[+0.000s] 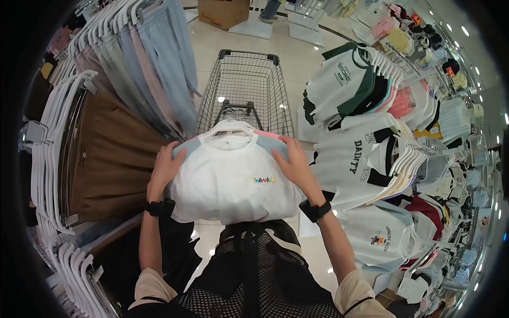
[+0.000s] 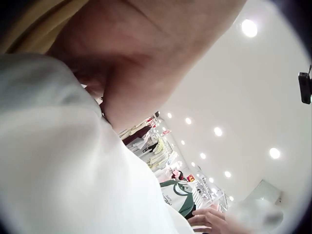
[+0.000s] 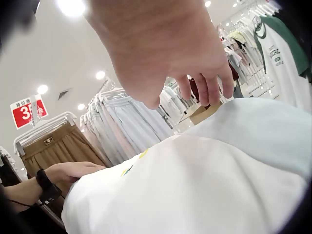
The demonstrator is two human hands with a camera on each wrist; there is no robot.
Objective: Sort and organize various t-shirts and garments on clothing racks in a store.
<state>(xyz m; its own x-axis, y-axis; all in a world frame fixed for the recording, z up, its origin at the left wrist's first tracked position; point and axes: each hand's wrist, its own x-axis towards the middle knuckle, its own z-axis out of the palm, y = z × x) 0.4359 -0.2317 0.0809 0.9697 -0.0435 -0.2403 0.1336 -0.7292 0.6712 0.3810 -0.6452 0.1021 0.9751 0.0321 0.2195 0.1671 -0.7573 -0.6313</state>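
A white T-shirt (image 1: pixel 228 185) with grey-blue shoulders and a small colourful "THANKU" print lies in front of the person's body, over the near end of a shopping cart (image 1: pixel 246 79). A white hanger (image 1: pixel 229 127) shows at its neck, and pink cloth (image 1: pixel 268 135) peeks out behind the shoulder. At the left shoulder, the left hand (image 1: pixel 167 165) rests on the fabric with its fingers extended. Over the opposite shoulder is the right hand (image 1: pixel 293 163), its fingers spread and loosely bent, thumb toward the front. The left fingertips are hidden in the left wrist view.
Brown pants (image 1: pixel 114 156) on white hangers stand close on the left, with pale blue pants (image 1: pixel 164 58) beyond. Racks of printed shirts (image 1: pixel 355 164) line the right. A cardboard box (image 1: pixel 224 13) sits past the cart, near another person's foot (image 1: pixel 266 19).
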